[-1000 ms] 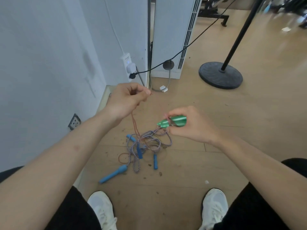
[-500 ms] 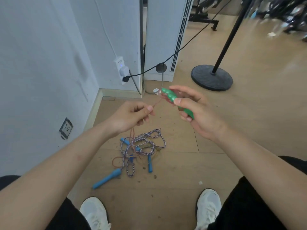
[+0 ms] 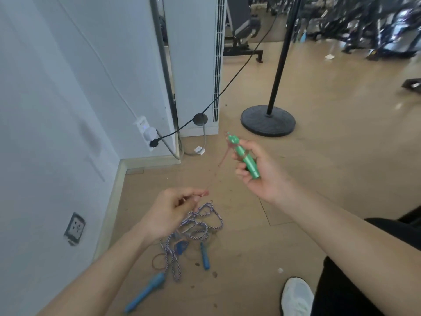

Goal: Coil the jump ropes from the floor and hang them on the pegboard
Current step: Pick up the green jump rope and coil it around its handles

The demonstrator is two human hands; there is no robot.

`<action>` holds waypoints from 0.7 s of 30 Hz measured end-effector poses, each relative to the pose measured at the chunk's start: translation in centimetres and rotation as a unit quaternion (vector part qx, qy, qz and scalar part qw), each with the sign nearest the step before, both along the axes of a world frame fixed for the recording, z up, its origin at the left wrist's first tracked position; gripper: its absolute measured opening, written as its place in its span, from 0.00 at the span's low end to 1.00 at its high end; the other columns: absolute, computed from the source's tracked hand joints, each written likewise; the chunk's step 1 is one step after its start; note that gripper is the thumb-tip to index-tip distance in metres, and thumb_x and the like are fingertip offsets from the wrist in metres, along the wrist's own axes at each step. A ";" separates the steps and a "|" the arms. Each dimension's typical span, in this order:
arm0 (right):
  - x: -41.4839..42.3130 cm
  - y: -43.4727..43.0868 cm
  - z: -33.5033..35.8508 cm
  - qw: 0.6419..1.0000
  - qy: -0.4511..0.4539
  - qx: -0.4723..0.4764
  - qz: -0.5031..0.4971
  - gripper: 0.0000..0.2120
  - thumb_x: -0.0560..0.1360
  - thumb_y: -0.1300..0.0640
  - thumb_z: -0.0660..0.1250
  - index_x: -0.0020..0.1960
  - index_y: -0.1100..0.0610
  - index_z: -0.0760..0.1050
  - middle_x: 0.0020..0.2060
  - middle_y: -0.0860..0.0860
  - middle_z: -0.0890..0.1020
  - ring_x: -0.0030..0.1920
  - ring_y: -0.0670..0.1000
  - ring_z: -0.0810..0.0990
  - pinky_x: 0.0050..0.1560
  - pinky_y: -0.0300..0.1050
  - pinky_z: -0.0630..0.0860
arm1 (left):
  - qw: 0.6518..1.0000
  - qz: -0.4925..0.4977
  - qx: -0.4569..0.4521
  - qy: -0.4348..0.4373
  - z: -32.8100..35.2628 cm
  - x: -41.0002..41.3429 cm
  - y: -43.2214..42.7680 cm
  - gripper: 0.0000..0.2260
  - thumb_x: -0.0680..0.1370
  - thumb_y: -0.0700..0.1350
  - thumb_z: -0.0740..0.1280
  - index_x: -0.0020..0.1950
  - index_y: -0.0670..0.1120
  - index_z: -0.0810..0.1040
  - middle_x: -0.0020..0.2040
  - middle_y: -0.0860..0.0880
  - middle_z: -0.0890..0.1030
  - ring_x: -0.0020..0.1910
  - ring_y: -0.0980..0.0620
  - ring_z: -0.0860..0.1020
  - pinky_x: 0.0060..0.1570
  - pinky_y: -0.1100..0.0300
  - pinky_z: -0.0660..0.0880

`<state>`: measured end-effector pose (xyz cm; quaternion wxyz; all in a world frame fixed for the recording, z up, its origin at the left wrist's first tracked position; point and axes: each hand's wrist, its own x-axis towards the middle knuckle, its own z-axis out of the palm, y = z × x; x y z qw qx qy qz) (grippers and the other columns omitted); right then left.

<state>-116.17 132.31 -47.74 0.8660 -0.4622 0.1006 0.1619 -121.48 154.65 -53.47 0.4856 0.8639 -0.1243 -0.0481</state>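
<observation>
My right hand (image 3: 259, 169) grips the green handles (image 3: 245, 156) of a jump rope, tilted with their tips pointing up and left. A thin red cord (image 3: 216, 172) runs taut from the handle tips down to my left hand (image 3: 173, 213), whose fingers pinch it. Below my left hand, a tangle of blue-and-white striped rope (image 3: 196, 226) lies on the wooden floor with blue handles (image 3: 145, 293) and a smaller blue handle (image 3: 205, 256). More red cord loops on the floor (image 3: 159, 262). No pegboard is in view.
A white wall with a plugged socket (image 3: 148, 135) and a lower socket (image 3: 74, 228) stands at left. A white cabinet (image 3: 193, 65) is ahead, a black cable (image 3: 239, 71) crosses above, and a black stand base (image 3: 267, 120) sits right. My white shoe (image 3: 296, 297) is bottom right.
My right hand has raised the green handles and turned them upright. My left hand dropped lower, and the red cord now stretches taut between them. The camera tilted up.
</observation>
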 end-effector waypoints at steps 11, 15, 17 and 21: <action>0.1 -0.6 -3.1 0.847 -0.240 -0.461 0.107 0.18 0.72 0.56 0.77 0.60 0.47 0.80 0.49 0.40 0.80 0.45 0.41 0.78 0.47 0.39 0.73 | 0.993 -0.027 0.027 -0.114 2.3 -1.2 0.6 0.04 0.77 0.45 0.73 0.49 0.52 0.87 0.34 0.55 0.81 0.30 0.58 0.70 0.32 0.62 0.66; -1.3 -0.2 -2.9 0.727 -0.337 -0.538 0.262 0.23 0.72 0.56 0.77 0.65 0.50 0.78 0.53 0.40 0.80 0.52 0.39 0.77 0.57 0.36 0.71 | 0.982 -0.002 0.041 -0.182 3.4 -1.3 1.2 0.04 0.77 0.46 0.73 0.49 0.54 0.87 0.33 0.55 0.80 0.29 0.55 0.72 0.31 0.63 0.67; -1.9 0.1 -2.8 0.710 -0.359 -0.533 0.289 0.23 0.71 0.57 0.78 0.64 0.52 0.78 0.53 0.44 0.81 0.52 0.41 0.78 0.55 0.35 0.72 | 0.981 0.022 0.034 -0.189 3.5 -1.2 1.3 0.04 0.76 0.46 0.74 0.47 0.55 0.86 0.33 0.52 0.81 0.30 0.53 0.73 0.32 0.57 0.70; -2.8 0.6 -2.6 0.709 -0.389 -0.512 0.289 0.20 0.68 0.55 0.80 0.59 0.49 0.80 0.50 0.47 0.81 0.49 0.42 0.77 0.51 0.36 0.72 | 0.983 0.062 -0.019 -0.172 3.3 -1.1 0.8 0.03 0.75 0.46 0.75 0.44 0.54 0.86 0.35 0.51 0.83 0.31 0.47 0.75 0.33 0.56 0.72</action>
